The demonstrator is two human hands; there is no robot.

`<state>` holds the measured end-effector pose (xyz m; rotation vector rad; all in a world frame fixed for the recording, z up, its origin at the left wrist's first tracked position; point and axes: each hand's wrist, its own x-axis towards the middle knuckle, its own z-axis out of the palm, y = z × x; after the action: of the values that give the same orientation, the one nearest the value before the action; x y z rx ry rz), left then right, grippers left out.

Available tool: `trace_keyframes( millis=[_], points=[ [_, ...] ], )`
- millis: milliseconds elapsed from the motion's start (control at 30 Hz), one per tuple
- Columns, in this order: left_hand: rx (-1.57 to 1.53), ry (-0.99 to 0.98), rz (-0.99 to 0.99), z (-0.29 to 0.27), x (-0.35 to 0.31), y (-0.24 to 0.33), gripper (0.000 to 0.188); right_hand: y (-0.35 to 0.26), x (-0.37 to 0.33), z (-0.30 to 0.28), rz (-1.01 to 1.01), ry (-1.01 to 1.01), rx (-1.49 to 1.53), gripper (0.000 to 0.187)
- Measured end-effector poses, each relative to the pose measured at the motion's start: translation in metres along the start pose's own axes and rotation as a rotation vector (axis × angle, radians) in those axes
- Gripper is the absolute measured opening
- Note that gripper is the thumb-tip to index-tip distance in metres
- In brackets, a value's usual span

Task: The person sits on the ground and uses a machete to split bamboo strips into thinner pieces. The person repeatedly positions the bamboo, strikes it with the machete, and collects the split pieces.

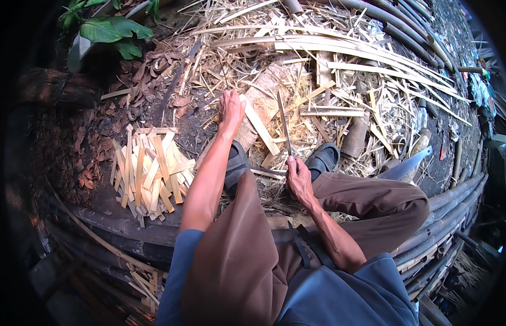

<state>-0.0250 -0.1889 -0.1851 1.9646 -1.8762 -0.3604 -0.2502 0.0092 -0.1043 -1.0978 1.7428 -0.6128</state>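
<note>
My left hand (231, 111) is closed at the upper end of a short, flat, pale bamboo strip (262, 130), which slants down to the right over a worn wooden board (266, 84). The fingertips are partly hidden by the back of the hand. Between my knees, my right hand (300, 179) is wrapped round the handle of a long, narrow knife (284, 122). Its blade points away from me, a little right of the strip and apart from it. Left of my left forearm lies a heap of similar short bamboo strips (152, 171).
Long split bamboo strips (367, 53) and shavings cover the ground ahead. A handsaw (406, 164) lies beyond my right knee, near a cut bamboo piece (355, 136). Bamboo poles (446, 214) run behind and right of me. A leafy plant (114, 30) stands at the far left.
</note>
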Motion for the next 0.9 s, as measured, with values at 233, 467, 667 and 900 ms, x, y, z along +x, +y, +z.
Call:
trace_keyframes(
  millis=[233,467,667,900],
  points=[
    [-0.46,0.035,-0.327,-0.044,-0.026,-0.005,0.03,-0.014,-0.01,0.009,0.064,-0.122,-0.07,0.051],
    [-1.139,0.414,-0.465,-0.169,-0.072,0.04,0.039,-0.038,-0.013,0.004,-0.097,-0.136,-0.115,0.04],
    [-0.918,0.337,-0.451,-0.149,-0.115,0.028,0.035,-0.071,-0.03,0.024,-0.193,-0.336,-0.178,0.045],
    [-0.435,0.18,-0.458,-0.164,-0.117,0.06,0.046,-0.09,-0.042,0.026,-0.264,-0.354,-0.115,0.04]
  ],
)
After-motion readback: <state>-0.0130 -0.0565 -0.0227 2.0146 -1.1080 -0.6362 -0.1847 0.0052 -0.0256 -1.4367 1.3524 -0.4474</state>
